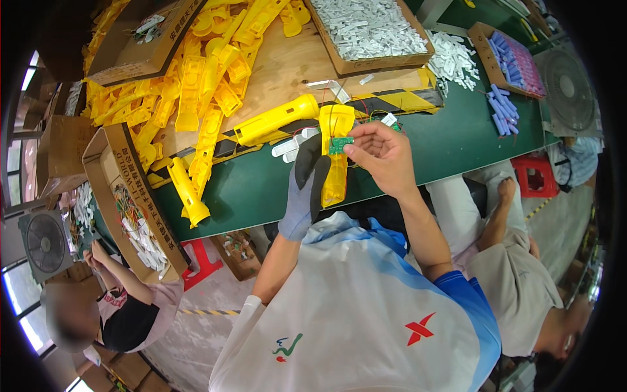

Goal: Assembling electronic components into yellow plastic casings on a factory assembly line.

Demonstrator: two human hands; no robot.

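Note:
My right hand (386, 157) pinches a small green circuit board (340, 144) between thumb and fingertips, with thin wires around it. Behind the board lies an open yellow flashlight shell half (336, 179), pointing toward me at the table's front edge. My left hand (307, 179), in a grey glove with dark fingers, is closed along the shell's left side; its fingertips are partly hidden. A closed-looking yellow flashlight body (277, 119) lies just beyond my left hand. Beside it are white plastic pieces (290, 149). More wires and a green board (397, 124) sit behind my right hand.
Yellow shells (189, 91) pile up at far left, near a cardboard box (140, 49). A tray of white parts (372, 32) stands far; purple cylindrical cells (501, 111) lie right. Another yellow shell (186, 193) rests near left. Co-workers sit on both sides.

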